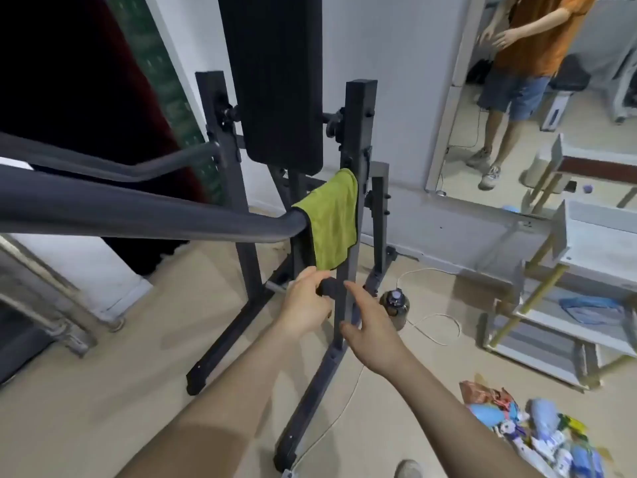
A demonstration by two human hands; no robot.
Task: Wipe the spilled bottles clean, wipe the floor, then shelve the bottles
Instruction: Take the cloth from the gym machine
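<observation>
Head view: nearest, at the lower right, a heap of small blue, white and yellow plastic bottles and packets (537, 439) is seen lying on the beige floor (103, 408), not yet wiped or shelved. Further out, both hands are held up to the dark grey steel exercise frame (355, 139). The left hand (305, 305) is curled against a short black padded peg (331, 287); whether it is gripped cannot be told. The right hand (370, 327) is spread and loose, with nothing held. Just above them the yellow-green microfibre cloth (332, 219) is draped over the padded grey bar (138, 215), against the upright. Fetching the cloth is judged to be the step in hand. It is best pinched at its hanging lower edge and lifted up off the bar, not dragged sideways, so that snagging on the frame's bolts is avoided. Beyond, a dark round bottle (396, 303) is stood on the floor, and a white shelf unit with gold legs (603, 243) is set to the right
</observation>
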